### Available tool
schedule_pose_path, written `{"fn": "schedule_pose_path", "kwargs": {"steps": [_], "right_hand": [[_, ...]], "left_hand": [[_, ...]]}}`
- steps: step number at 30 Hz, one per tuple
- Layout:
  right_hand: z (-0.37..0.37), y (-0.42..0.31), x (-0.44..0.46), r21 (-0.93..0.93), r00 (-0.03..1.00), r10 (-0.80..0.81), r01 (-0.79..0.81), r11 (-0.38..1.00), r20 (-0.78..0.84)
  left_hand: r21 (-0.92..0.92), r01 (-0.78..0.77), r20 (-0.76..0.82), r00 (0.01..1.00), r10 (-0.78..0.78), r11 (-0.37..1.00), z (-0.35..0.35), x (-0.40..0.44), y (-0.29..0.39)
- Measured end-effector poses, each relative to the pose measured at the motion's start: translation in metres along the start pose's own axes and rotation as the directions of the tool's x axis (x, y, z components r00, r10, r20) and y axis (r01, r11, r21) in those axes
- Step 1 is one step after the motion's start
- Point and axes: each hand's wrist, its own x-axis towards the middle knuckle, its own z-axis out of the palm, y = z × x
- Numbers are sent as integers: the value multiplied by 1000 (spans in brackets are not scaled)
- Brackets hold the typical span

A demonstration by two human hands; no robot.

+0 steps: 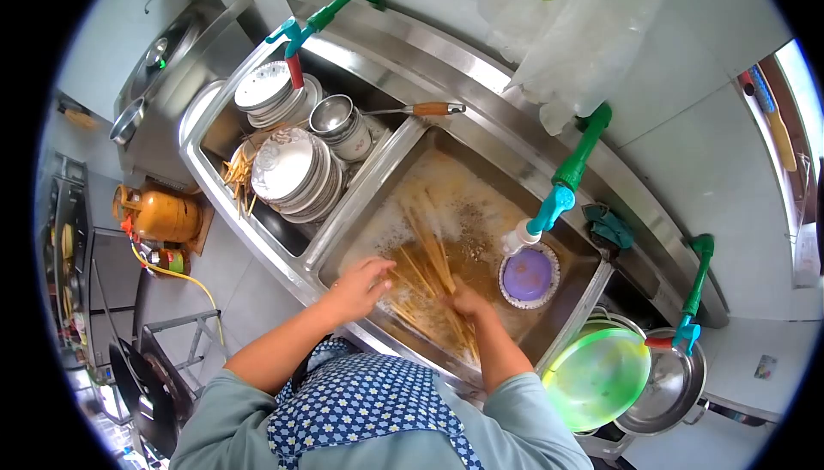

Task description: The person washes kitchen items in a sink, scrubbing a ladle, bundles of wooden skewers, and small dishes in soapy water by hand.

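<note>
A bundle of wooden chopsticks [432,251] lies at a slant in the brownish, foamy water of the right sink basin [560,320]. My right hand [466,300] is closed around the bundle near its middle. Just left of it, my left hand [360,288] hovers over the basin's near side with its fingers bent and apart, close to some looser chopsticks [410,274]. Nothing shows in that hand. A bowl of purple liquid [527,274] with a patterned rim sits at the basin's right side, under a white tap nozzle [520,236].
The left basin holds stacked plates [285,165], metal bowls [333,116], more chopsticks [240,174] and a wooden-handled utensil [438,109] resting across its edge. Green pipe taps [592,139] reach over the sink. A green plastic basin [598,380] and metal pot [665,388] stand right.
</note>
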Motion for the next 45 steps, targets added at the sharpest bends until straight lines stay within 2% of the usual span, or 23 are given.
{"fn": "schedule_pose_path", "kwargs": {"steps": [2,6,8,11,12,13,15,16,18,19,21,22,24,26,29,32,34,37,39,41,42,44,45], "right_hand": [[0,-10,5,-442,982,59,26,897,177],[31,-29,15,-240,997,8,11,971,75],[71,-53,11,-668,988,-105,0,744,-116],[103,-34,27,-731,994,-4,-76,678,-106],[106,-38,31,-632,981,103,-186,752,-166],[100,-39,32,-637,982,91,-177,750,-165],[83,-36,16,-534,999,-47,48,844,15],[76,-24,17,-529,999,-37,38,848,13],[53,-11,24,-376,942,-331,287,881,-59],[47,-29,14,-388,942,-328,278,879,-66],[40,-70,-3,136,985,-171,165,977,36],[41,-75,-4,127,984,-176,171,977,33],[44,-85,-4,17,910,-415,415,910,18],[51,-94,-11,43,920,-391,391,919,4],[60,-90,-8,55,904,-416,422,905,-96],[65,-80,-12,22,831,-523,536,844,-189],[69,-64,-17,-189,782,-564,531,826,-266],[70,-48,-29,-330,821,-532,453,828,-207],[73,-55,-37,-244,826,-514,462,853,-233],[74,-77,-51,-159,829,-497,471,868,-258],[74,-89,-57,-195,831,-489,451,871,-265],[75,-115,-68,-227,828,-488,438,870,-274],[75,-128,-75,-371,694,-672,571,732,-259]], "left_hand": [[35,22,63,998,-24,999,3,0,-1],[-32,2,41,999,0,999,7,3,-5],[-85,36,41,999,-32,996,8,5,-10],[-54,57,73,996,-53,997,12,4,-16],[-58,82,66,995,-78,995,11,2,-12],[-64,109,56,993,-105,992,7,2,-10],[-59,145,78,987,-140,988,2,-1,-12],[-164,240,96,969,-226,957,2,-1,-18],[-280,313,125,949,-289,907,14,8,-30],[-352,373,129,928,-350,859,25,12,-39],[-428,418,133,906,-402,801,47,26,-49],[-483,391,77,910,-406,784,60,38,-44],[-537,352,18,914,-406,767,74,61,-27],[-735,417,192,884,-426,534,68,84,-2],[-799,410,246,890,-384,439,84,99,-12],[-792,355,173,911,-375,497,95,93,-6],[-771,341,174,925,-338,538,99,85,-9],[-742,314,152,939,-307,592,108,75,-16],[-729,308,136,940,-312,611,108,72,-19],[-507,247,43,964,-262,826,99,68,-8],[-502,248,42,964,-262,829,90,64,1],[-567,77,23,997,-78,820,68,57,24],[-563,74,20,997,-76,823,62,52,33]]}}
